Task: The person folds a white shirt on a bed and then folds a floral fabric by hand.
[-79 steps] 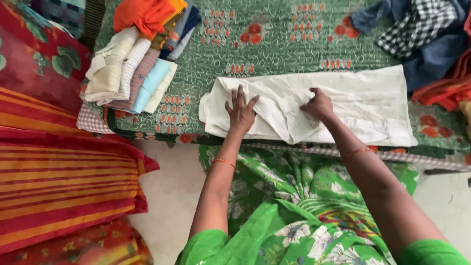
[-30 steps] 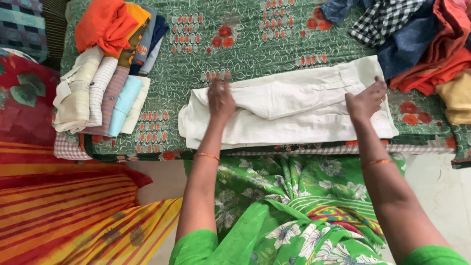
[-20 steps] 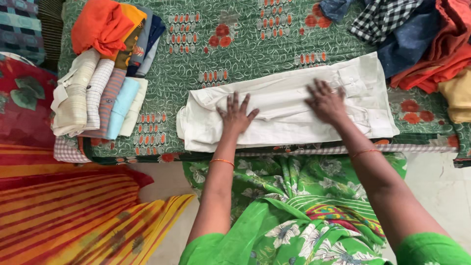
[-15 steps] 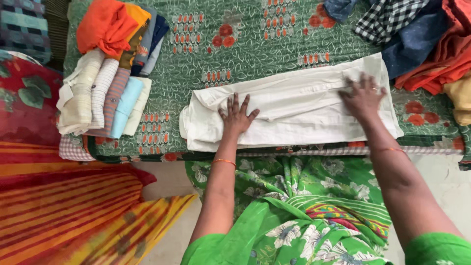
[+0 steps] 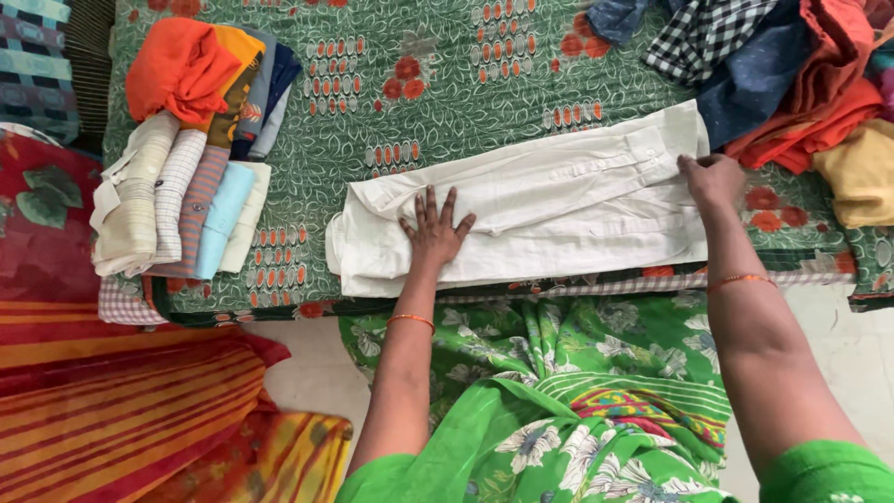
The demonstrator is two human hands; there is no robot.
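Note:
A white shirt (image 5: 559,210), folded into a long narrow strip, lies across the near edge of a bed covered with a green patterned sheet (image 5: 438,102). My left hand (image 5: 434,229) rests flat on the shirt's left part, fingers spread. At the strip's right end my right hand (image 5: 712,179) has its fingers closed on the cloth by the cuff.
A row of folded clothes (image 5: 186,200) sits at the left of the bed, with an orange garment (image 5: 177,70) on top. Unfolded clothes (image 5: 792,74), checked, blue, orange and yellow, are piled at the right. Red and yellow striped fabric (image 5: 121,410) lies at the lower left.
My right hand slid along the shirt from its middle to the right end and closed on the edge. My left hand stayed pressed flat on the left part.

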